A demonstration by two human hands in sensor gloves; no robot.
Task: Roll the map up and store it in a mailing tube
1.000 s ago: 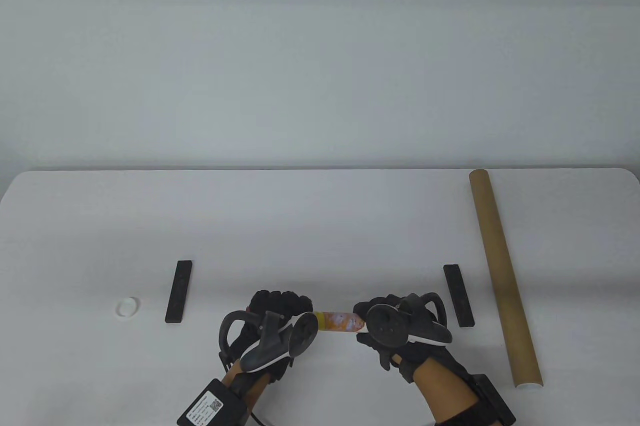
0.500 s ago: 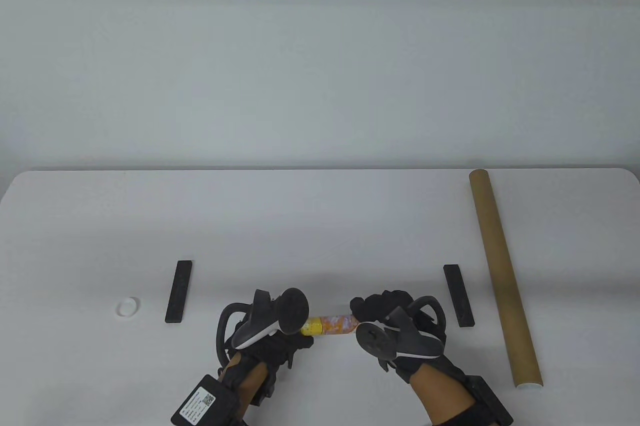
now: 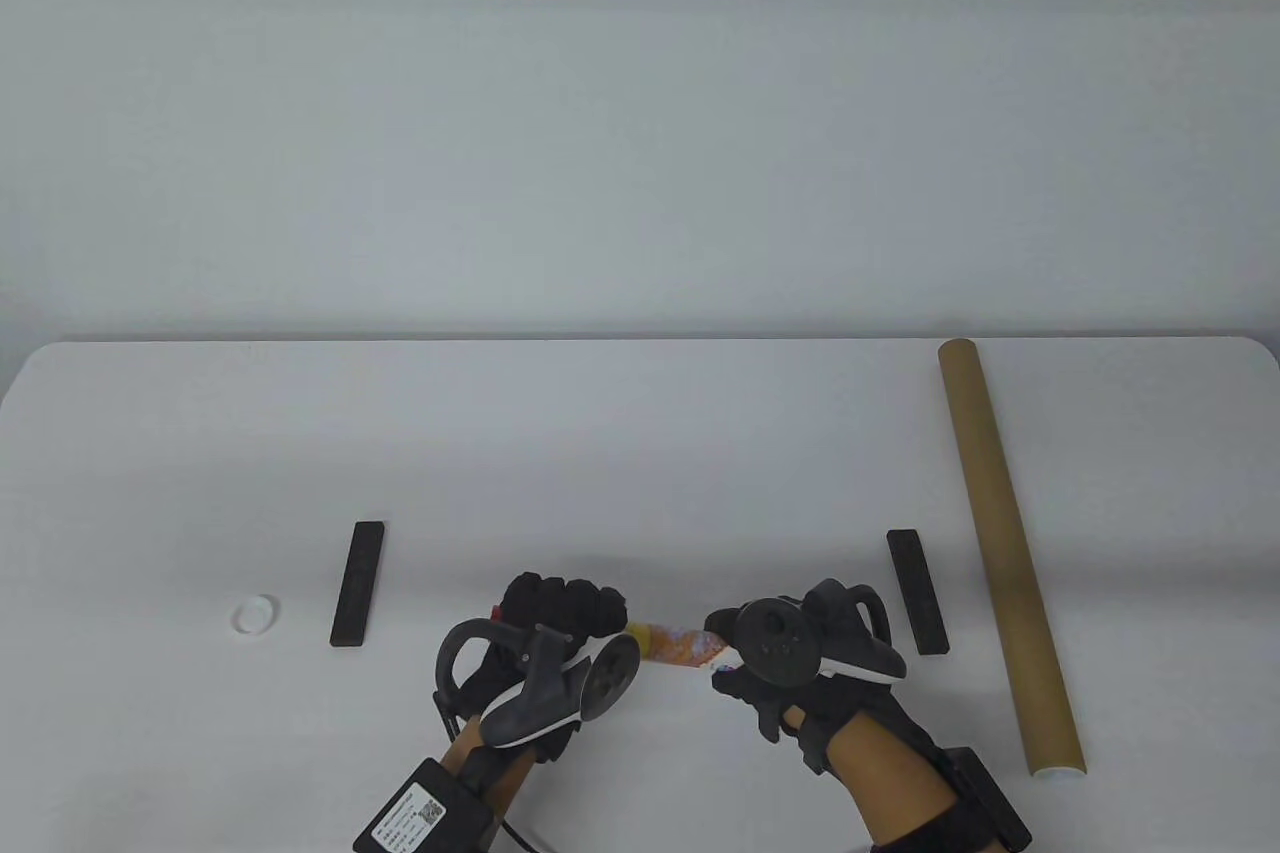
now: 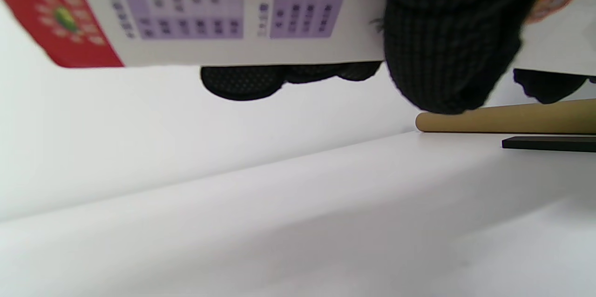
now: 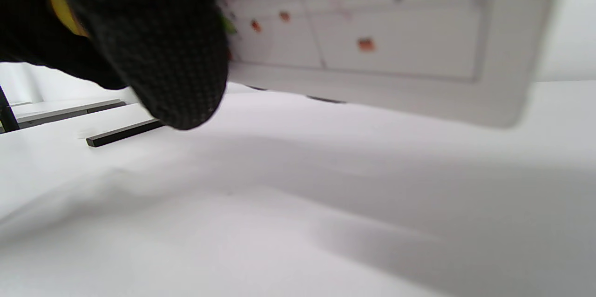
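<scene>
The rolled map is a short colourful roll held just above the table near the front edge. My left hand grips its left end and my right hand grips its right end. In the left wrist view the map's printed white and red outer sheet runs across the top with my gloved fingers wrapped over it. In the right wrist view the map's white sheet hangs above the table beside my gloved fingers. The brown mailing tube lies on the table at the right, apart from both hands.
Two black bar weights lie on the white table, one to the left and one to the right of my hands. A small white tube cap lies at the far left. The tube's open end faces the front edge.
Both hands have turned on the roll: the trackers tipped up half a second ago and have swung back down now. The roll stays in the same place between the hands.
</scene>
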